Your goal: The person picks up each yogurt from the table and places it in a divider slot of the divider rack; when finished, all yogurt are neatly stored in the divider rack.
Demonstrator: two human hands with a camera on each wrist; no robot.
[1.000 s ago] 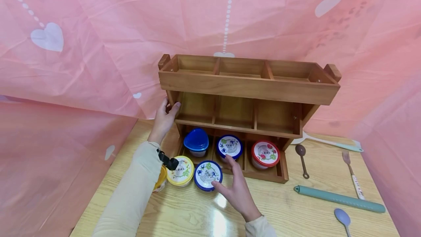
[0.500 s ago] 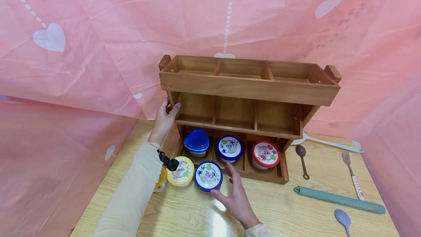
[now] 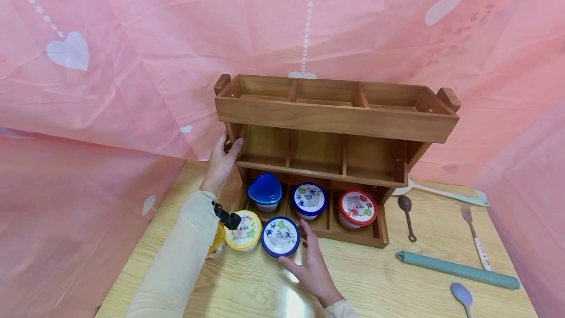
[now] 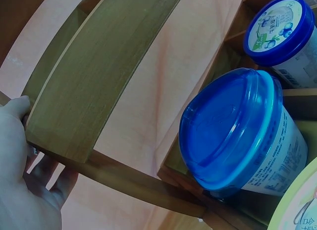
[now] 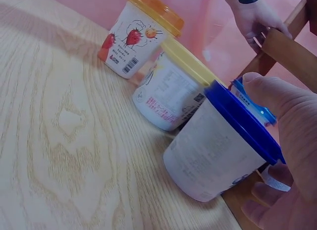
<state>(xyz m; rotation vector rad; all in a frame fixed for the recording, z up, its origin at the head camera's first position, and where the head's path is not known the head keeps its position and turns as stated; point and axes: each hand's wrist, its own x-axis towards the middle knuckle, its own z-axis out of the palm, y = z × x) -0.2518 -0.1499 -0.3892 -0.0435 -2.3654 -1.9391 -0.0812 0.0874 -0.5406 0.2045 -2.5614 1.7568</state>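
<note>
My left hand (image 3: 220, 163) grips the left side of a three-tier wooden rack (image 3: 335, 118); in the left wrist view its thumb lies over the edge of the middle tier, its fingers underneath. My right hand (image 3: 311, 270) is spread at the near right side of a blue-lidded cup (image 3: 280, 237) on the table, thumb and index fingertip right by the lid's edge. That cup stands before the rack's bottom tier, beside a yellow-lidded cup (image 3: 243, 230). An orange-lidded cup (image 5: 136, 36) with strawberry print is farther left, partly hidden by my left arm in the head view.
In the bottom tier sit a cup with a clear blue domed lid (image 3: 265, 189), another blue-lidded cup (image 3: 309, 199) and a red-lidded cup (image 3: 357, 207). To the right lie a brown spoon (image 3: 407, 217), a fork (image 3: 476, 239), a green rod (image 3: 459, 270), a white spatula (image 3: 441, 191) and a grey-blue spoon (image 3: 461, 294).
My right hand has drawn back off the blue-lidded cup in the rack and moved down and left, round the near blue-lidded cup. The left hand keeps its hold on the rack.
</note>
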